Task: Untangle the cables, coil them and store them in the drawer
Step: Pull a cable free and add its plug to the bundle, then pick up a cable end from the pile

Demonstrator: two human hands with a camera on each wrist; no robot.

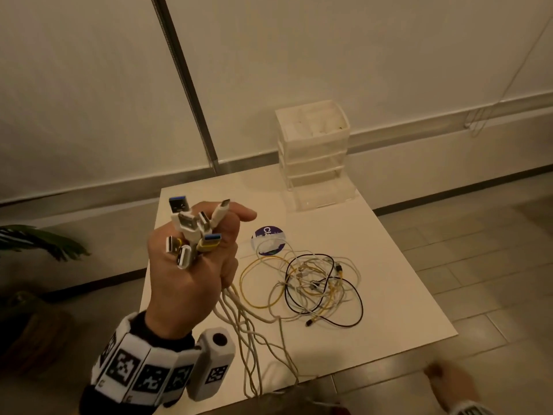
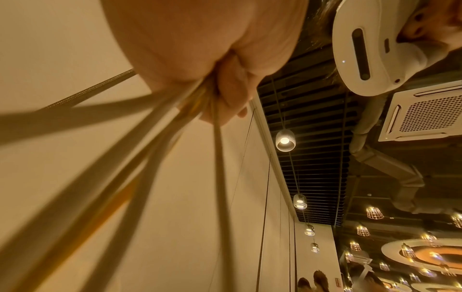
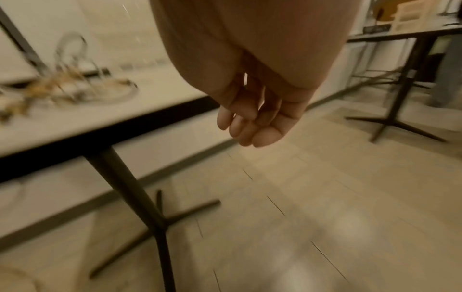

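Gripping bunched USB plugs (image 1: 194, 232): left hand (image 1: 191, 265). Right hand (image 3: 250, 122) slack, empty. Cable tangle (image 1: 311, 287) beside grip uncoiled; drawer unit (image 1: 314, 151) beyond awaits.

Café interior, pedestal tables (image 3: 130, 177), pendant lamps (image 2: 285, 140)

The head view looks forward and down from above the desk (image 1: 389, 280), with the left hand (image 1: 191, 271) raised close to the lens and the right hand (image 1: 452, 384) low at the frame's edge. The left wrist view sits tight under the left hand (image 2: 200, 49), facing up toward the ceiling. The right wrist view looks along the right hand (image 3: 252, 110) toward the floor, beside the desk (image 3: 75, 122). Head and right wrist views share the desk and its cables (image 1: 314, 286).
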